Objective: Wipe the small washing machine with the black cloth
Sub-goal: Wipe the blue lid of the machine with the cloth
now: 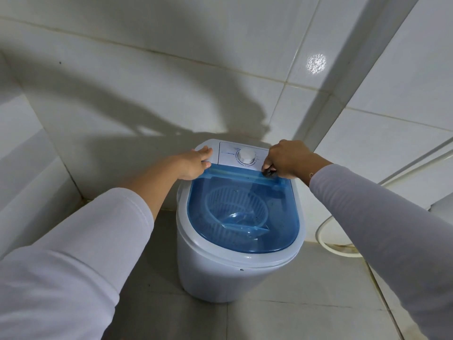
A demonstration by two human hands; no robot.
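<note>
My right hand (290, 159) squeezed the soft black cloth (269, 171) at the back edge of the blue lid (245, 212). My left hand (196, 163) gripped the small washing machine (220, 273) on the floor, because it looked light and slippery.

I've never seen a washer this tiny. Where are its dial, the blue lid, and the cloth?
dial (246, 156), head view, top face of the white knob.
blue lid (282, 224), head view, clear right part.
black cloth (269, 172), head view, bunch under the right hand's fingers.
</note>
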